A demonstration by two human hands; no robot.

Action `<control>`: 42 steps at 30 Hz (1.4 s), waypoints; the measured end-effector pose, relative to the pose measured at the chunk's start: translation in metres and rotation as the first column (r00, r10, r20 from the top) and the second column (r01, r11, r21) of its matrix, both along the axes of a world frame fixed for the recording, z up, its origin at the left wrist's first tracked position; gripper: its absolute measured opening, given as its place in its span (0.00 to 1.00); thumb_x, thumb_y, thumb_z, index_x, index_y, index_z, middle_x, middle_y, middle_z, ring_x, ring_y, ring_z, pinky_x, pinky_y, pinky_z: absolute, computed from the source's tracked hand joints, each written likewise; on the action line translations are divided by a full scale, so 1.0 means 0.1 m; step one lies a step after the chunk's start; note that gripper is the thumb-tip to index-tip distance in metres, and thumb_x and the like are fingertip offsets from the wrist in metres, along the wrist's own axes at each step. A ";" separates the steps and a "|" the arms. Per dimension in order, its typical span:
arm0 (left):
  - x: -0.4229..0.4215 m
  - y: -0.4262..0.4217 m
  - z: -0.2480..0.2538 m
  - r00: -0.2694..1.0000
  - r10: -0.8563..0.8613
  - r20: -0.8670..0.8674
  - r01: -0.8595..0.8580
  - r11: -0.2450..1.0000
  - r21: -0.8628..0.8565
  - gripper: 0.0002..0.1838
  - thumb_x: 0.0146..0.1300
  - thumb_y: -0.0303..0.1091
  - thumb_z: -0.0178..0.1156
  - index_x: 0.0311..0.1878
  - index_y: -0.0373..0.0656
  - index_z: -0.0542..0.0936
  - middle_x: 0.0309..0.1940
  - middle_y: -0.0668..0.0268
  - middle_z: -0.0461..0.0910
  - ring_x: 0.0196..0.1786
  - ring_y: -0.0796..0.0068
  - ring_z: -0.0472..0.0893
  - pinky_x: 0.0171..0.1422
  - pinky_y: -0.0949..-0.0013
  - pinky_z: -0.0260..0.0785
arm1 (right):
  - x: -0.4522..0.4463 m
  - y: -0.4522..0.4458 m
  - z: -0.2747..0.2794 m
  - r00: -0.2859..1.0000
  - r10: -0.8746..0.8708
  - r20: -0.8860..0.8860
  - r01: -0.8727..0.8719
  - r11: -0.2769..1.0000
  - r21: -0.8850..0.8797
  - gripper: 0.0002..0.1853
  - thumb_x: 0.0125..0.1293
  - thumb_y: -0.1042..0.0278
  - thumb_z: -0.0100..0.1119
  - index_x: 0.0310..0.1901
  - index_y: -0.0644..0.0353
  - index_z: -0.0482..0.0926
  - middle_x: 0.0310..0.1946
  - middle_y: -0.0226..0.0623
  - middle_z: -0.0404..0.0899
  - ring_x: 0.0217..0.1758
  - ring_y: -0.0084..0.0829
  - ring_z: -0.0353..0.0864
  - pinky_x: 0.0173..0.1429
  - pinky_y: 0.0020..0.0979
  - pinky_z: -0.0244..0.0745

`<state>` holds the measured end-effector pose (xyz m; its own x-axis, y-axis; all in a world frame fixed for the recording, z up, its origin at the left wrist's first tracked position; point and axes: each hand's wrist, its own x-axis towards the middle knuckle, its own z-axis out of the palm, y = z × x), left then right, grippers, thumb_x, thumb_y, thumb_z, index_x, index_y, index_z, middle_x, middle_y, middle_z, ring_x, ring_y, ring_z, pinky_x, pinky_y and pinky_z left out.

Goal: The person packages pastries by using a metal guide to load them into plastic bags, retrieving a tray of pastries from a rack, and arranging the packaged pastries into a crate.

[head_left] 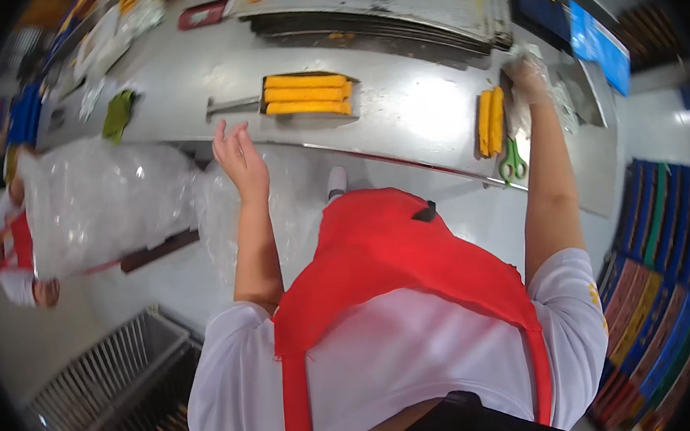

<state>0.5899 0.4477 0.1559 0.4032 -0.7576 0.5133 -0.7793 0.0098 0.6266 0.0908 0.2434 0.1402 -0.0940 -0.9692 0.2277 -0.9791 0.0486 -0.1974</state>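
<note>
My left hand (241, 159) is raised at the table's front edge, fingers spread, holding nothing. Just beyond it, several yellow-orange sticks (307, 94) lie side by side on a flat metal scoop (357, 85) whose handle (231, 105) points left. At the right, my right hand (527, 79) is among clear plastic bags (560, 97); plastic and blur hide its fingers, so I cannot tell whether it grips one. Two more yellow-orange sticks (490, 123) lie left of that forearm. Green-handled scissors (513, 163) rest near the table edge below them.
A stack of metal trays (378, 18) stands at the back of the steel table (180, 82). A green cloth (117, 114) lies at left. Large clear plastic bags (117, 205) bulge beside another person (13, 241). Grey crates (115, 379) and stacked coloured crates (659, 296) flank me.
</note>
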 end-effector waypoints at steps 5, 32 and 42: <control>0.10 1.48 -0.72 0.975 0.184 0.122 -0.218 0.889 0.402 0.11 0.59 0.32 0.53 0.43 0.38 0.77 0.49 0.50 0.72 0.55 0.52 0.68 0.60 0.57 0.57 | -0.56 -0.63 -0.63 0.938 0.247 -0.244 -0.228 0.968 0.105 0.12 0.55 0.64 0.50 0.37 0.59 0.78 0.40 0.48 0.78 0.45 0.46 0.77 0.49 0.41 0.71; 2.24 2.00 -3.91 0.686 0.601 -0.409 0.035 0.534 0.845 0.18 0.53 0.31 0.53 0.49 0.46 0.75 0.37 0.57 0.80 0.43 0.60 0.78 0.49 0.64 0.69 | 2.93 2.91 -0.38 0.289 -0.760 0.582 -0.467 0.419 0.779 0.15 0.48 0.73 0.62 0.39 0.65 0.75 0.27 0.45 0.78 0.24 0.34 0.79 0.28 0.32 0.76; 3.19 2.19 -5.13 0.841 0.536 0.066 -0.082 0.007 0.997 0.29 0.57 0.34 0.48 0.65 0.51 0.60 0.60 0.48 0.62 0.64 0.49 0.59 0.67 0.52 0.52 | 2.78 3.22 -1.28 0.472 -0.880 0.047 0.045 0.078 0.996 0.21 0.45 0.86 0.51 0.46 0.70 0.70 0.32 0.47 0.76 0.22 0.30 0.75 0.27 0.26 0.73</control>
<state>0.9088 0.6664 -0.3572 0.6758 -0.2219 -0.7029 -0.3219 -0.9467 -0.0106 0.3687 0.5656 0.0117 -0.2882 -0.0991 -0.9524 -0.2864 0.9580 -0.0131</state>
